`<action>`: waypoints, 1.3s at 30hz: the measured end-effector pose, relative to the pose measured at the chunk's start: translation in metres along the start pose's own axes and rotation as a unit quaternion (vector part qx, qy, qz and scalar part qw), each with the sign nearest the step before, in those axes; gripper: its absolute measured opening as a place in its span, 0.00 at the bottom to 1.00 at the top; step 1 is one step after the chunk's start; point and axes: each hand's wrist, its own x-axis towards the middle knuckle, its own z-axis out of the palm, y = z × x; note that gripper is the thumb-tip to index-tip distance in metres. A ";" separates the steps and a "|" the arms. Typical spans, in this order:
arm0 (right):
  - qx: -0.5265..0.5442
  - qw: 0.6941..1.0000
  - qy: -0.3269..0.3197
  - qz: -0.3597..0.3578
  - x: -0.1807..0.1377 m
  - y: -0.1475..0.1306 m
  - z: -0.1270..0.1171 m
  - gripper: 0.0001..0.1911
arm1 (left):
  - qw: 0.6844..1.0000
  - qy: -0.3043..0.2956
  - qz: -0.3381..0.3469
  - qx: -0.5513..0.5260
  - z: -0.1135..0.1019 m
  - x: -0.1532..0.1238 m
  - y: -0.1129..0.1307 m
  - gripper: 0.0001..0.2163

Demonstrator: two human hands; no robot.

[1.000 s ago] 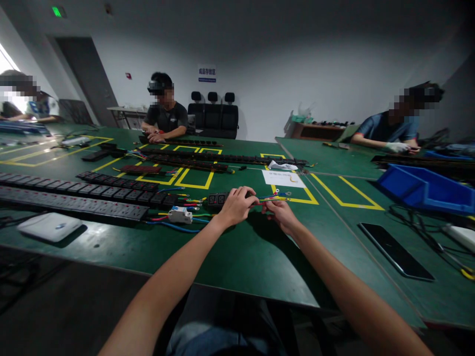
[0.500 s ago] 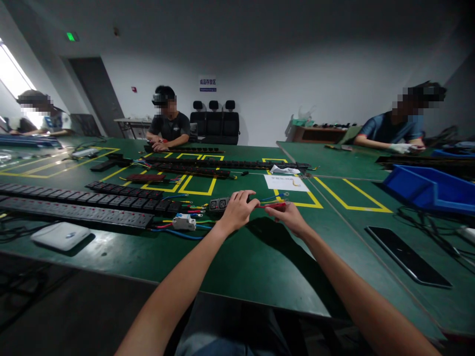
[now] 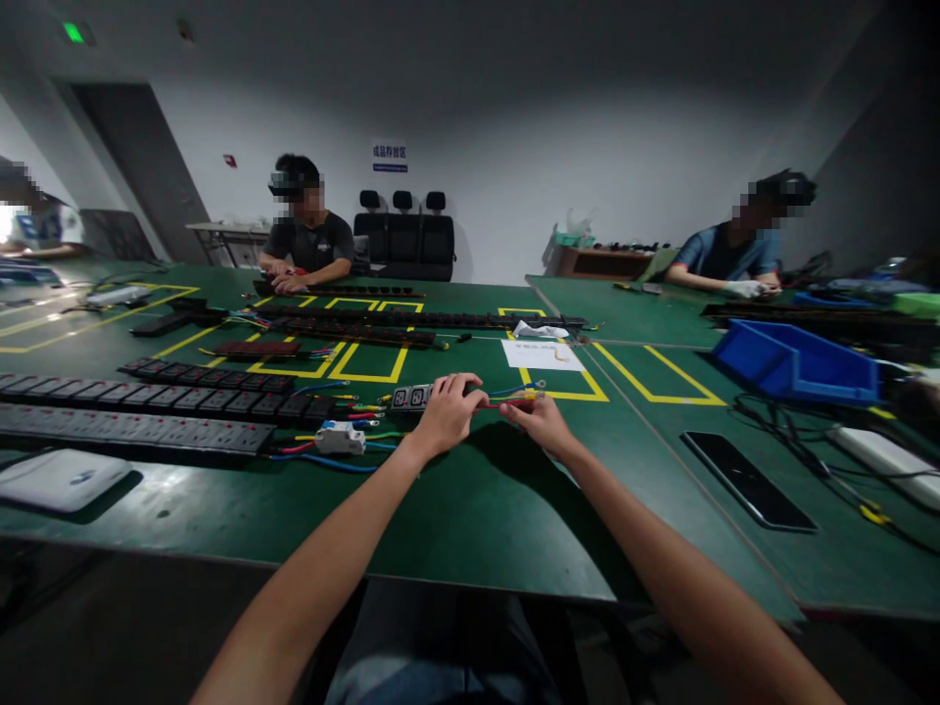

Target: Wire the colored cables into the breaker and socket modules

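My left hand (image 3: 446, 409) is closed over the right end of a short black socket strip (image 3: 409, 397), whose outlets show to the left of the fingers. From that end, blue, green-yellow and red wires run right. My right hand (image 3: 541, 421) pinches the red wire (image 3: 493, 404) between thumb and fingertips, a short way from my left hand. The blue wire (image 3: 506, 392) lies just behind it and ends in a ring terminal. Left of my left hand is a white circuit breaker (image 3: 340, 438) with coloured wires attached.
Long black socket strips (image 3: 132, 431) cover the table's left side. A white BMW-marked case (image 3: 66, 480) lies at front left. On the right are a phone (image 3: 747, 480), a blue bin (image 3: 797, 362) and cables. Behind my hands lies a paper sheet (image 3: 540, 355). Co-workers sit across the table.
My view has turned slightly right, so the whole scene sits further left. Both hands keep their hold on the socket strip and the red wire, with little visible movement.
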 end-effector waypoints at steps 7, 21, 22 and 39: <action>0.048 0.997 0.012 0.059 0.002 0.008 0.005 0.29 | 1.000 -0.004 0.017 0.010 0.003 0.001 -0.003 0.14; -0.395 0.917 0.017 -0.059 0.008 0.011 -0.047 0.20 | 0.999 -0.024 -0.003 0.029 0.013 0.000 -0.017 0.14; -0.423 0.904 0.008 -0.054 0.007 0.009 -0.047 0.20 | 0.999 -0.028 -0.004 0.029 0.014 0.000 -0.018 0.14; -0.554 0.829 -0.067 -0.018 -0.003 -0.022 -0.041 0.17 | 0.996 -0.060 -0.021 0.058 0.016 -0.005 -0.012 0.10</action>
